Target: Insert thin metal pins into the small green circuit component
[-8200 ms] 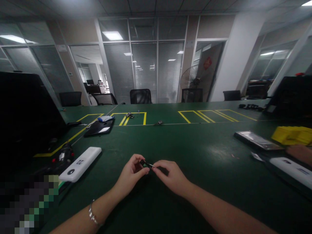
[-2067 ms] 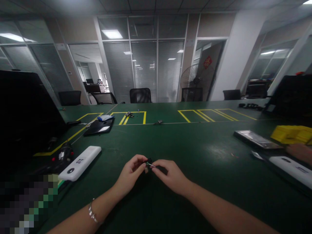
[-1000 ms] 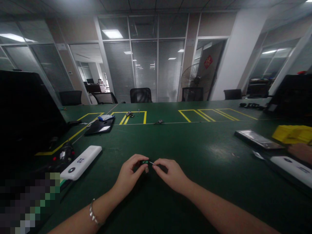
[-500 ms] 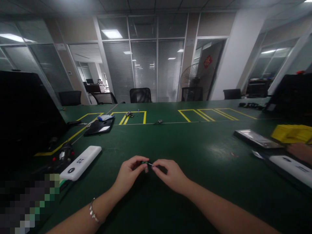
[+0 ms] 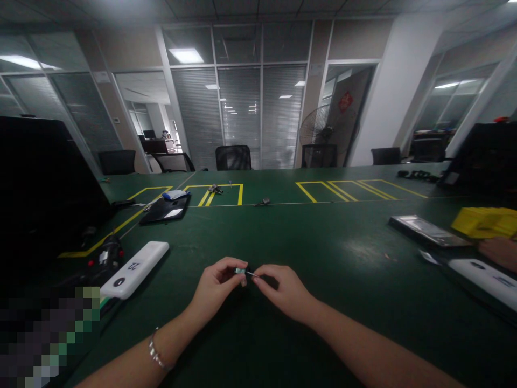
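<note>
My left hand [image 5: 216, 283], with a silver bracelet at its wrist, pinches a small green and dark piece [image 5: 239, 271] between thumb and fingers, low in the middle of the view. A thin silver rod [image 5: 252, 274] sticks out from the piece's right side. On that rod my right hand [image 5: 285, 288] has its thumb and forefinger closed. Both hands are just above the green tabletop [image 5: 258, 237], fingertips close together. The fingers cover much of the piece, and it is too small for me to tell its exact kind.
At left lie a white power bank [image 5: 137, 267] marked 22 and a black tablet-like slab [image 5: 165, 211]. Farther off are small metal parts [image 5: 216, 189] and a lone part [image 5: 264, 201]. Rightward are a flat metal-topped box [image 5: 428, 230], a yellow bin [image 5: 482, 222] and another person's hand [image 5: 498, 250].
The small piece has turned slightly in my left fingers, so more of its pale green face shows. Both hands stay nearly where they were.
</note>
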`<act>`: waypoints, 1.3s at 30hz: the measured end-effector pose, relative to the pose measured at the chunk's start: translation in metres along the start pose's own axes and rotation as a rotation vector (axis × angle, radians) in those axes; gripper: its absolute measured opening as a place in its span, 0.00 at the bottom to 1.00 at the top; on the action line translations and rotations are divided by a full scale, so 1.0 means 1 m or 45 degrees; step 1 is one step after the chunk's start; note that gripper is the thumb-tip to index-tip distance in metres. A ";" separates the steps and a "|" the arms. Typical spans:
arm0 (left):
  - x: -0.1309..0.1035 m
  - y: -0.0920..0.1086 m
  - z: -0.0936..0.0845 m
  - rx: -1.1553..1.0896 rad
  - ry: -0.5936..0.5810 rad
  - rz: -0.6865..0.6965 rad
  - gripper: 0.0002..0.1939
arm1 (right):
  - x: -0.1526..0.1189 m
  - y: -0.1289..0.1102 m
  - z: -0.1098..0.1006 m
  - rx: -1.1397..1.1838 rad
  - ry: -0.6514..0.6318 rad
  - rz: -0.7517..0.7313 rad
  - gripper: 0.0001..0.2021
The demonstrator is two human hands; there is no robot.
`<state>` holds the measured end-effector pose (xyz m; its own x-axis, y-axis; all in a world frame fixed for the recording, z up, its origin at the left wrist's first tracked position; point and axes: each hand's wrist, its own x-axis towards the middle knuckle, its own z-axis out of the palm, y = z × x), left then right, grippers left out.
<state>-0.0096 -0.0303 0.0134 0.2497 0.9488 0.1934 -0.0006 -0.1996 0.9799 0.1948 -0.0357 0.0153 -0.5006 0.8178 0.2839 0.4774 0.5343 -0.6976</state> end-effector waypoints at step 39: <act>0.001 -0.010 -0.004 -0.209 -0.115 -0.130 0.10 | -0.002 -0.003 -0.003 0.022 -0.008 -0.075 0.11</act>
<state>-0.0136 -0.0264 0.0037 0.3423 0.9348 0.0946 -0.1270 -0.0538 0.9904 0.1965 -0.0380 0.0182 -0.5321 0.7835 0.3210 0.4341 0.5780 -0.6910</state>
